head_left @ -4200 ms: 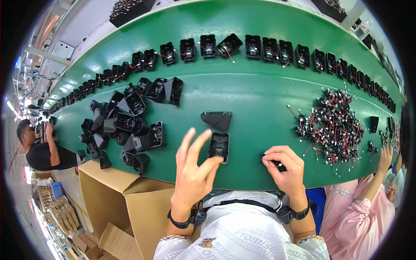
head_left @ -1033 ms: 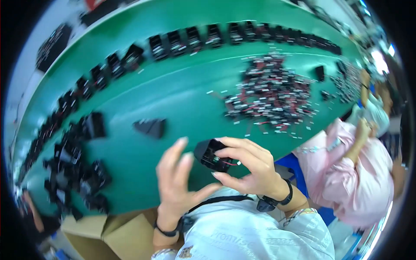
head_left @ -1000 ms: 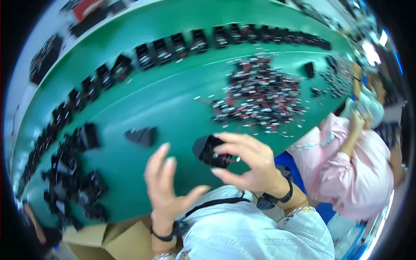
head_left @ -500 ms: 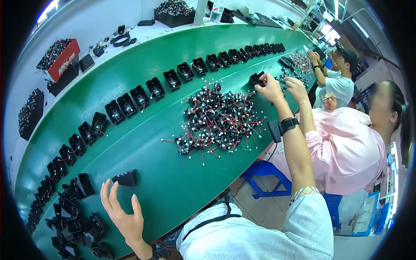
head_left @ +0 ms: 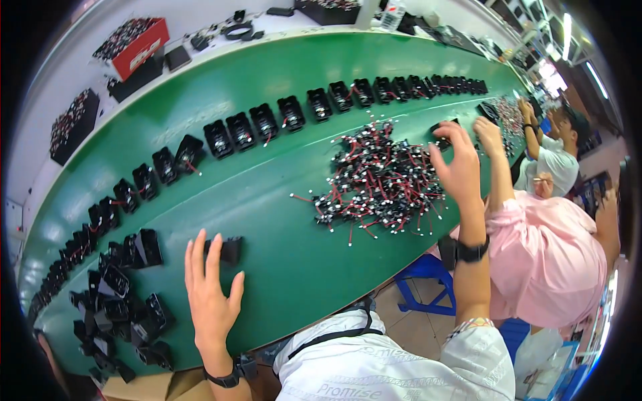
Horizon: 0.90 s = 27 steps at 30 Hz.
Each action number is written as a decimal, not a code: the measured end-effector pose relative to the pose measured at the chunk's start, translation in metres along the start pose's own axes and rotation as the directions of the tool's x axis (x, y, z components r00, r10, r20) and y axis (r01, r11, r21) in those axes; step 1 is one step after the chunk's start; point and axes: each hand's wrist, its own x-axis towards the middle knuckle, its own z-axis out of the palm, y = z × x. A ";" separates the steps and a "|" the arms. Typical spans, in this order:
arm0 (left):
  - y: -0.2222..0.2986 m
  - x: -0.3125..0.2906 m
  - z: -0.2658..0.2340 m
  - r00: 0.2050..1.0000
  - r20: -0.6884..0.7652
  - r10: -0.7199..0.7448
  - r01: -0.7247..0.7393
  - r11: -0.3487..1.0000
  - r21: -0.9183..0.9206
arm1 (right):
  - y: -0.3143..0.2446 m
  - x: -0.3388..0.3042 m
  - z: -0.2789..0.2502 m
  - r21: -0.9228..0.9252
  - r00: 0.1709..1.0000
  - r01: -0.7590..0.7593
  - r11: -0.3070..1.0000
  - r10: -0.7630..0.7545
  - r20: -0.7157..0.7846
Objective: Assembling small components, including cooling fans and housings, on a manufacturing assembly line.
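My left hand (head_left: pixel 212 294) is over the near part of the green table, fingers stretched and thumb apart, holding nothing. Its fingertips overlap the left end of a lone black plastic housing (head_left: pixel 232 250); whether they touch it I cannot tell. My right hand (head_left: pixel 459 170) hovers at the right edge of a big pile of small black parts with red and black wires and white connectors (head_left: pixel 384 180). Its fingers are spread and curved, with nothing visible between them. Just beyond its fingertips sits another black housing (head_left: pixel 447 128), partly hidden by them.
A long row of open black housings (head_left: pixel 264 122) curves along the table (head_left: pixel 267 200). Loose black housings (head_left: pixel 117 304) are heaped at lower left. Parts boxes, one red (head_left: pixel 140 50), stand on the back ledge. A co-worker in pink (head_left: pixel 535 260) sits close at right, one hand (head_left: pixel 490 137) near mine.
The view has turned, shifting the scene rightward. My left hand has come up to the lone housing. My right hand has drawn back from the far housing and its fingers have spread.
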 end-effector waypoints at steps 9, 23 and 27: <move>0.018 -0.031 0.022 0.993 -0.116 0.015 -0.053 0.944 -0.326 | -0.168 -0.045 0.008 0.428 0.916 -0.096 0.899 -0.088 0.390; 0.024 -0.049 0.038 0.984 -0.176 -0.018 -0.049 0.927 -0.371 | -0.182 -0.062 0.032 0.728 0.883 -0.403 0.555 0.029 0.468; 0.025 -0.048 0.038 0.990 -0.143 -0.009 -0.039 0.942 -0.332 | -0.197 -0.072 0.030 0.814 0.823 -0.568 0.123 0.114 0.557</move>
